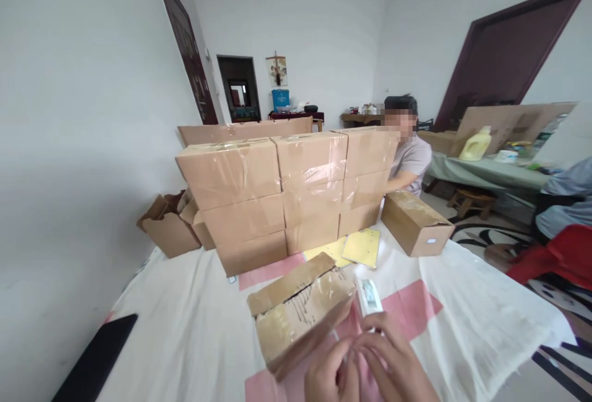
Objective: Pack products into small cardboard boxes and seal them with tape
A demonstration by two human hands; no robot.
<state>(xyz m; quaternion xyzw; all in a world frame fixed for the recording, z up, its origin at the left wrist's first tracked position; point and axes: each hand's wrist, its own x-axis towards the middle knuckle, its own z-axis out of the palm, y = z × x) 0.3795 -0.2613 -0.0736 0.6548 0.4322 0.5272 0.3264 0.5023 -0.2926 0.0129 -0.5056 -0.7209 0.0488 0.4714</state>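
At the bottom edge my left hand [328,374] and my right hand [393,359] meet, fingers pressed together in a pinch on something small I cannot make out. Just above my right hand lies a small white packet with print [369,296]. To the left of it rests a taped cardboard box [298,312], tilted, its top flaps slightly parted. All of this sits on a white cloth with pink patches [185,328].
A wall of stacked taped boxes [287,192] stands behind. Another person [409,155] sits past it, arm by a single box [416,223]. Yellow sheets [361,246] lie in front. Open cartons [171,226] at left, a black object [97,359] lower left, a green-covered table [485,171] right.
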